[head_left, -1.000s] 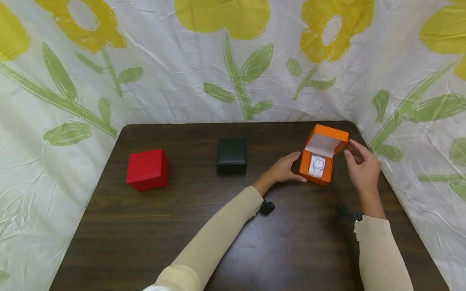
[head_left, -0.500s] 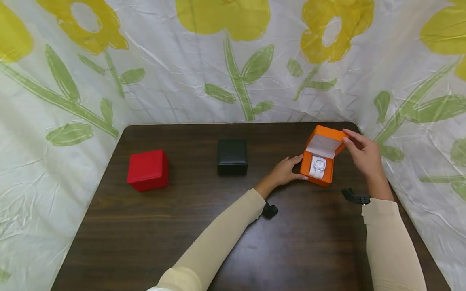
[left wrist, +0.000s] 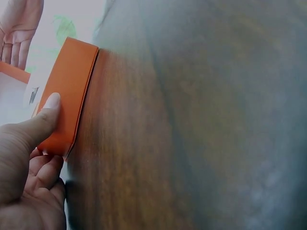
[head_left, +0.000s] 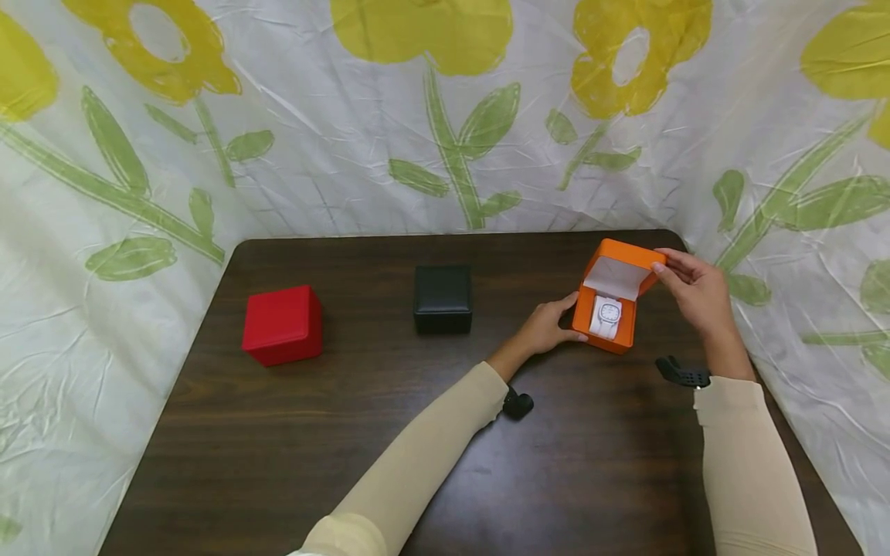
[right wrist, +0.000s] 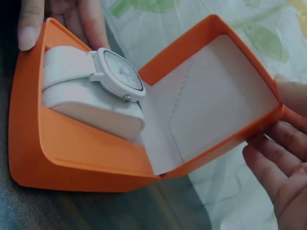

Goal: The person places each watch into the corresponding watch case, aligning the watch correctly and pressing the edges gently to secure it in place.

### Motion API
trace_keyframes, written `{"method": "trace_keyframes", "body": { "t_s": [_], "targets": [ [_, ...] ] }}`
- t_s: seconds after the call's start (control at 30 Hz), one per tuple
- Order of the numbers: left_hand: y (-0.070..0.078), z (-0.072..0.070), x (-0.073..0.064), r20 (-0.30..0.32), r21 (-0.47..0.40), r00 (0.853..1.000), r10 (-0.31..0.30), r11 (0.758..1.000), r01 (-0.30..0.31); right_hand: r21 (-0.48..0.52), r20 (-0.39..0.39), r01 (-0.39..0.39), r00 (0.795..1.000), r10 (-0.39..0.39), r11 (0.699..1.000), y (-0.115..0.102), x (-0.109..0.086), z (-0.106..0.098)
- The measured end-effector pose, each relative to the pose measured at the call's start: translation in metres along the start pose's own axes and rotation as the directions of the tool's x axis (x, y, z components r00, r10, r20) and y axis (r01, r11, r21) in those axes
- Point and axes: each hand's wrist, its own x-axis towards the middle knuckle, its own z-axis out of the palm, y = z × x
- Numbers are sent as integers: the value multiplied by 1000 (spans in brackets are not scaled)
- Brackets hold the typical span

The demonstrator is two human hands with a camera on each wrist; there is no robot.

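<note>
An orange watch box (head_left: 603, 340) stands with its lid raised at the back right of the table. Inside, a white wristwatch (head_left: 609, 312) is wrapped round a white cushion (right wrist: 96, 105). My left hand (head_left: 545, 328) grips the base from its left side, thumb (left wrist: 48, 115) across the front wall and fingers behind. My right hand (head_left: 698, 297) pinches the free edge of the lid (right wrist: 225, 105) at its right corner, with the thumb on the inner side and fingers outside. The lid's lining is pale and the base rests on the table.
A black box (head_left: 443, 300) with its lid down stands left of my left hand. Farther left is a closed red box (head_left: 282, 324). The dark wooden table (head_left: 278, 463) meets a flower-printed curtain (head_left: 313, 154) behind and at both sides.
My right hand has moved up from beside the orange box and taken hold of the lid's corner. My left hand has closed in on the base. The lid stays raised.
</note>
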Motion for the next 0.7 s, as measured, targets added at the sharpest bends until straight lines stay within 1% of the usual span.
{"method": "trace_keyframes", "body": {
  "t_s": [0.13,0.17,0.3,0.37,0.43,0.5,0.57,0.7],
  "targets": [
    [0,1,-1,-18,-65,1000,-11,998,10,73,5,11,1000,-11,997,0,-3,-2],
    [0,1,-1,-21,-79,1000,-16,997,15,104,14,14,1000,-15,994,0,-3,-2],
    [0,2,-1,-26,-106,999,-46,993,43,198,85,6,996,-23,980,2,-6,-4],
    [1,2,-1,-25,-111,998,-57,992,54,184,126,-8,992,-16,983,2,-7,-5],
    [2,2,-2,-24,-112,998,-64,992,61,127,151,-25,988,5,992,2,-7,-6],
    [2,2,-2,-27,-109,997,-70,992,67,47,162,-41,986,33,998,2,-7,-7],
    [3,2,-2,-31,-106,997,-69,992,65,-15,157,-56,986,58,998,2,-6,-7],
    [3,1,-1,-38,-115,997,-61,992,56,-55,131,-84,987,91,995,2,-5,-6]
  ]
}}
